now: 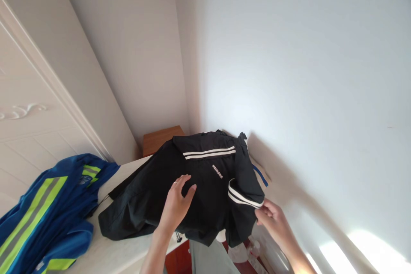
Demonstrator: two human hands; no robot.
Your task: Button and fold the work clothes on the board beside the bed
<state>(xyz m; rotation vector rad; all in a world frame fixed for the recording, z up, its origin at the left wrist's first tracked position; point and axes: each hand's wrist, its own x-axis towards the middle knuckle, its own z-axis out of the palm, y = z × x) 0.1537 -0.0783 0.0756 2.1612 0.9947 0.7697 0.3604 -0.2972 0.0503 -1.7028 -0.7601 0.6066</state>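
A black jacket with white double stripes and small white lettering lies spread over a pale surface. Above its middle is my left hand, thumb and fingers apart and holding nothing; whether it touches the cloth I cannot tell. My right hand pinches the white-striped edge of a folded part of the jacket at its right side. The jacket's lower edge hangs over the front of the surface.
A blue garment with yellow-green and grey bands lies to the left. Behind stands a brown wooden piece near the corner. A white wall rises close on the right. Small items, including a bottle, sit below.
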